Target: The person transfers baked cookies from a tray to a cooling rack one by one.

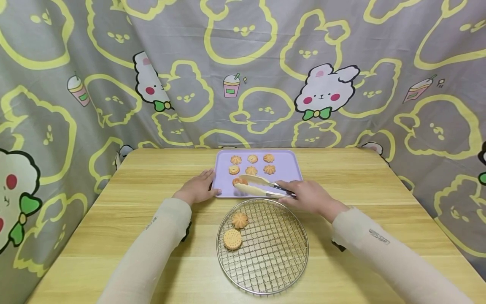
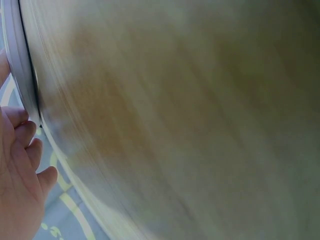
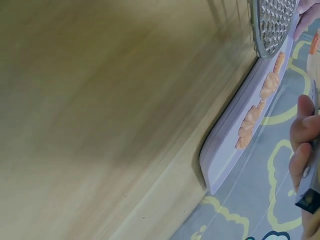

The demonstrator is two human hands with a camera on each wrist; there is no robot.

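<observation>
My right hand (image 1: pixel 313 196) grips a pair of tongs (image 1: pixel 281 188) with cream tips and dark handle panels. A browned cookie (image 1: pixel 240 182) sits between the tips over the front left of the lilac tray (image 1: pixel 288 175), seemingly raised off it. My left hand (image 1: pixel 199 185) rests against the tray's left edge, thumb by the front corner and fingers extended. In the left wrist view, the fingers (image 2: pixel 35 145) lie beside the tray rim. Several cookies (image 1: pixel 251 170) stand in two rows on the tray. In the right wrist view, the tong handle (image 3: pixel 311 175) is partly cut off.
Just in front of the tray is a round wire rack (image 1: pixel 269 253). At its upper left lie a fluted cookie (image 1: pixel 239 220) and a flat round biscuit (image 1: pixel 233 239). The wooden table (image 1: pixel 114 236) meets a patterned grey curtain (image 1: pixel 258 55) at the back.
</observation>
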